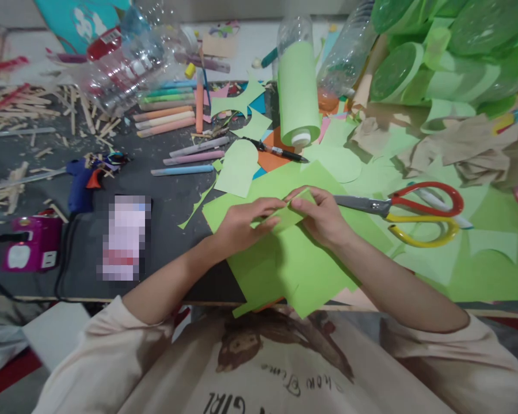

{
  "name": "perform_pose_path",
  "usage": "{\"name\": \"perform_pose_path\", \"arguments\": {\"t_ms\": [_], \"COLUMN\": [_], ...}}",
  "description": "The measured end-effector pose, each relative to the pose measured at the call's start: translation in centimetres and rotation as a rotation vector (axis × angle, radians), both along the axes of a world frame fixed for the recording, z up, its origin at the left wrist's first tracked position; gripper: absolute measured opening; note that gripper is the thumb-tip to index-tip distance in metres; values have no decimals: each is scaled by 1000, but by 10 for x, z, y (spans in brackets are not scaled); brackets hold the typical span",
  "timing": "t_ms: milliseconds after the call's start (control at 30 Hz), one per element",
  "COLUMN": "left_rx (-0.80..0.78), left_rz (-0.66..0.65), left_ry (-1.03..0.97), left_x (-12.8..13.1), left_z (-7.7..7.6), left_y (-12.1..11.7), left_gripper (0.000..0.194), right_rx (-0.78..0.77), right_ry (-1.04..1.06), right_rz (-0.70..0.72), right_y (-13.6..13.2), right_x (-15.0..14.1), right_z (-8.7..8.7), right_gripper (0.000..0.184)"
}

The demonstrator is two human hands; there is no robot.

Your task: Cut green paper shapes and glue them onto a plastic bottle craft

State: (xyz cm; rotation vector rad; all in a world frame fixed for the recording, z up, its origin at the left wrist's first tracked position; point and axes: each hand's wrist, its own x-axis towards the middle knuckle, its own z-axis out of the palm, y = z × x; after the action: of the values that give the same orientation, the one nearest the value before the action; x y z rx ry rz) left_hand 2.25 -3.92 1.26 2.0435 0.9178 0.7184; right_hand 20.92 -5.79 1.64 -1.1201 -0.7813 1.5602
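Note:
Both hands meet over the middle of the work surface, around a small piece of green paper point(290, 216). My right hand point(322, 215) pinches its right end between thumb and fingers. At its left end, my left hand point(246, 224) has thumb and fingers closed around the paper's edge. Beneath them lie larger green paper sheets point(315, 270), overlapping at angles. Scissors point(382, 207) with one red and one yellow handle rest just right of my right hand. A black pen point(280, 152) lies beyond the hands, beside a pale green rounded cutout point(238, 167).
A plastic bottle wrapped in green paper point(299, 92) lies at the back, near more clear bottles point(129, 63). Left are a blue glue gun point(81, 184), a phone point(123, 238), a purple power adapter point(33, 244) and several markers point(166, 122). Crumpled brown paper point(461, 149) sits right.

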Motion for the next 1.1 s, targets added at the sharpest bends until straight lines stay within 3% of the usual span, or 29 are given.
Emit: {"name": "perform_pose_path", "arguments": {"t_ms": [200, 333, 400, 533, 867, 1100], "left_rx": [166, 276, 237, 127, 259, 339], "left_rz": [-157, -206, -268, -320, -314, -214], "left_ry": [109, -31, -58, -18, 17, -17], "left_x": [0, -4, -6, -7, -6, -8], "left_z": [-4, -3, -3, -3, -3, -3], "left_y": [-3, 10, 14, 13, 13, 15], "left_gripper": [61, 94, 103, 98, 102, 90], "right_rx": [-102, -87, -89, -80, -65, -47], "right_ry": [162, 124, 89, 31, -2, -189], "right_rz": [0, 25, 60, 160, 198, 337], "right_y": [-2, -2, -2, -4, -3, -4], "right_x": [-6, -2, 0, 3, 3, 3], "right_z": [5, 5, 5, 2, 1, 8], "right_gripper": [28, 28, 28, 28, 25, 45]}}
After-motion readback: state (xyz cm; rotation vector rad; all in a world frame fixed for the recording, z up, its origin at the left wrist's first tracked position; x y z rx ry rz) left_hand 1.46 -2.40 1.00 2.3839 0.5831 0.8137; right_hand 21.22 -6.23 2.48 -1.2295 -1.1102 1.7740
